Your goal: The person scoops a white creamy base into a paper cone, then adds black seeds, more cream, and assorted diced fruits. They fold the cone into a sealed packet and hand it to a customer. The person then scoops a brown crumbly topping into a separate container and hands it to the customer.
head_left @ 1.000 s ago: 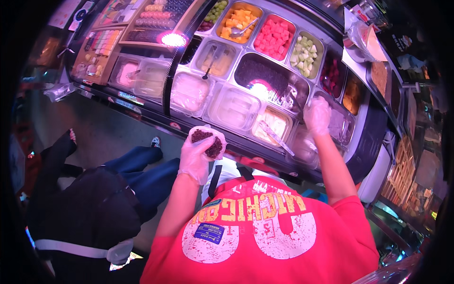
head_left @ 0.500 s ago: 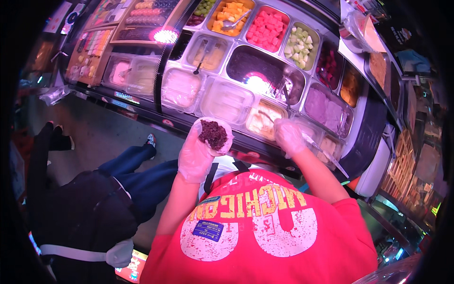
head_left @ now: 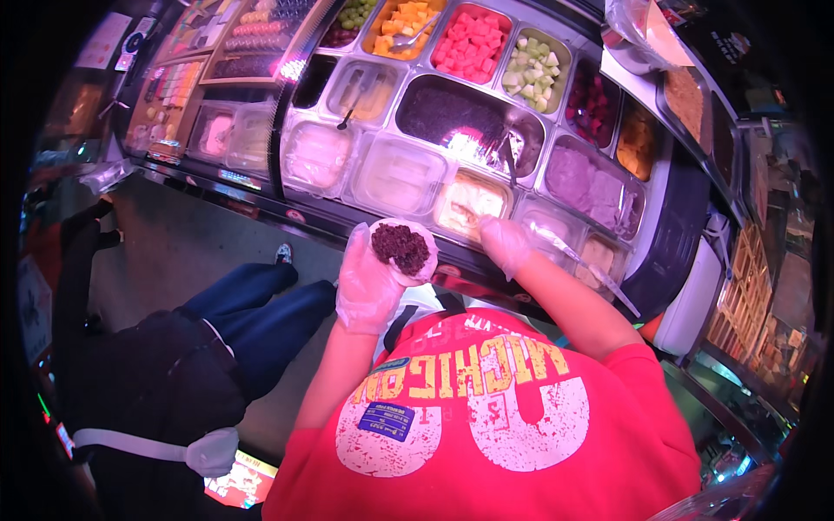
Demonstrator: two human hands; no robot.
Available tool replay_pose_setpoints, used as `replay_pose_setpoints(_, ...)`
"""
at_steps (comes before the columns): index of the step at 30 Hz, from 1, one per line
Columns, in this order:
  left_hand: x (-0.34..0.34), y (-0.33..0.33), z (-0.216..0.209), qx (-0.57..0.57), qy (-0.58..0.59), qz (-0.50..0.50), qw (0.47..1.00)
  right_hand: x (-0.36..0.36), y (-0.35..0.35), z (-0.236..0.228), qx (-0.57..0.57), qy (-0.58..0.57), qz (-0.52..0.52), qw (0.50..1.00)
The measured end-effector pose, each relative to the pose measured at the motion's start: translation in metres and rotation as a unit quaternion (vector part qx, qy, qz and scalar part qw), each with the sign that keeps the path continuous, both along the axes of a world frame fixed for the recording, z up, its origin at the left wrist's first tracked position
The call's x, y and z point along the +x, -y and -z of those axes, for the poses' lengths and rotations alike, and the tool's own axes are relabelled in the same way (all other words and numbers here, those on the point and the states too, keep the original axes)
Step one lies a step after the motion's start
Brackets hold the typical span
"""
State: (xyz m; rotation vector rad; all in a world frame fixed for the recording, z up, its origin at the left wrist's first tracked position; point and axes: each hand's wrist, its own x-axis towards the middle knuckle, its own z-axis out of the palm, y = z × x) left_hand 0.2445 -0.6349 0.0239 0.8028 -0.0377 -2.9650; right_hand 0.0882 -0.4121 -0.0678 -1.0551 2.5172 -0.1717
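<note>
My left hand (head_left: pixel 365 291), in a clear glove, holds up a round pale dough wrapper (head_left: pixel 423 271) from its left side. A mound of dark, grainy red-bean-like filling (head_left: pixel 402 248) lies on it. My right hand (head_left: pixel 506 247), gloved too, is closed at the near edge of a tub of white cream (head_left: pixel 482 193). Its fingers are around what looks like a spoon (head_left: pixel 465 214), whose tip dips into the cream; most of the handle is hidden by the hand.
Metal pans hold mango cubes (head_left: pixel 405 22), pink fruit cubes (head_left: pixel 472 43), pale green cubes (head_left: pixel 533 71), a dark filling (head_left: pixel 443 108) and purple paste (head_left: pixel 584 185). A lidded clear tub (head_left: pixel 400 178) stands left of the cream. At the left, a person in dark clothes (head_left: pixel 165 373) stands close by.
The view has shifted slightly. My right hand has moved a little left and nearer to the cream tub. My left hand still holds the filled wrapper, now slightly closer to my right hand.
</note>
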Motion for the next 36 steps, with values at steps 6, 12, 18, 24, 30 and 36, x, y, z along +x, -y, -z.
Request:
replay_pose_setpoints(6,0.0,-0.012,-0.01,-0.036,-0.008,0.029,0.999,-0.017,-0.019,0.031,-0.009,0.124,-0.045,0.991)
replay_pose_setpoints(12,-0.008,-0.015,-0.015,-0.117,0.003,0.033,0.993,-0.029,-0.045,-0.03,-0.179,0.664,0.408,0.6)
replay_pose_setpoints(18,-0.039,-0.028,-0.018,-0.16,-0.016,0.038,0.986,0.02,-0.036,-0.151,-0.334,0.514,0.351,0.708)
replay_pose_setpoints(24,-0.079,-0.046,-0.032,-0.233,-0.068,0.096,0.965,0.062,0.006,-0.125,-0.259,-0.063,0.082,0.96)
replay_pose_setpoints(30,-0.088,-0.031,-0.052,-0.073,-0.073,0.042,0.994,0.075,0.016,-0.161,-0.103,-0.108,-0.008,0.989)
replay_pose_setpoints(36,-0.092,-0.026,-0.072,-0.155,-0.098,0.006,0.983,0.054,-0.029,-0.199,-0.124,-0.128,-0.123,0.976)
